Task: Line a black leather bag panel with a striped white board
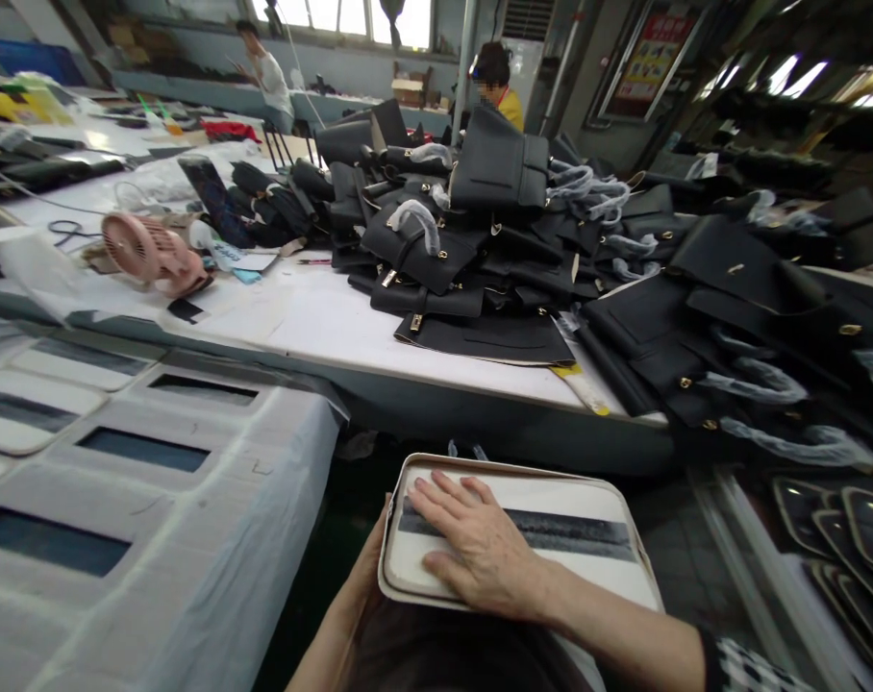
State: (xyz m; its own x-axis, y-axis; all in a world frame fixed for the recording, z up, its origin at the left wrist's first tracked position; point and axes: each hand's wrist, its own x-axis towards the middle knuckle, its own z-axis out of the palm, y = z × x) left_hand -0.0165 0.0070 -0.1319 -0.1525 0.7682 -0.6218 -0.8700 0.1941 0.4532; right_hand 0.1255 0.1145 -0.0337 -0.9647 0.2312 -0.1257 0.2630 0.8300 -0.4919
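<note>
A white rounded panel (566, 509) with a dark smeared stripe across it lies on my lap at the bottom centre. My right hand (480, 543) rests flat on its left half, fingers stretched out and pointing left. My left hand (374, 562) is under the panel's left edge and supports it from beneath; only part of the wrist and hand shows, and its fingers are hidden.
A heap of black leather bags (494, 240) covers the white worktable (313, 317). A pink fan (152, 252) stands at its left. White templates with slots (140, 452) lie at my left. Black shaped pieces (847, 538) sit lower right. Two people work at the back.
</note>
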